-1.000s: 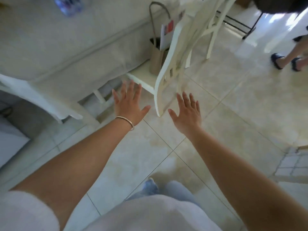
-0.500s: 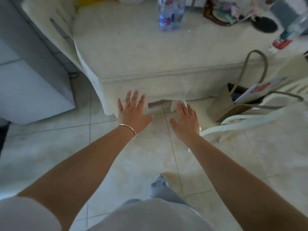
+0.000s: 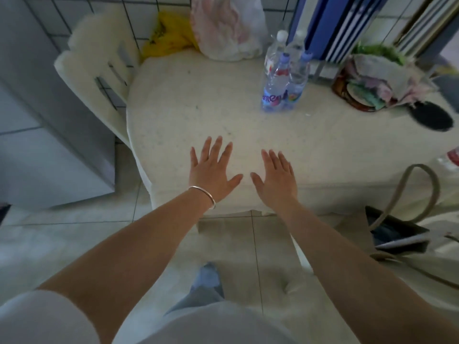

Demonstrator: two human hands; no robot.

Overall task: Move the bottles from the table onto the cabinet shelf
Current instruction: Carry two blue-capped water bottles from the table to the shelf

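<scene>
Several clear plastic water bottles (image 3: 285, 78) stand upright in a tight cluster on the far right part of the white-clothed table (image 3: 186, 108); the front ones have blue labels and caps. My left hand (image 3: 212, 170), with a silver bangle on the wrist, hovers flat with spread fingers over the table's near edge. Beside it my right hand (image 3: 277, 178) is held the same way, fingers straight. Both hands hold nothing and are well short of the bottles. Another bottle (image 3: 453, 156) shows partly at the right edge.
A white chair (image 3: 99, 70) stands at the table's left, a grey cabinet (image 3: 44, 135) further left. Plastic bags (image 3: 223, 28), a basket of cloths (image 3: 377, 80) and a black round object (image 3: 436, 119) sit on the table. A tan handbag (image 3: 397, 234) rests at right.
The view has swung left and up from the floor and chair to the table top. Both open hands now hover over the table's near edge, and the bottles have come into view.
</scene>
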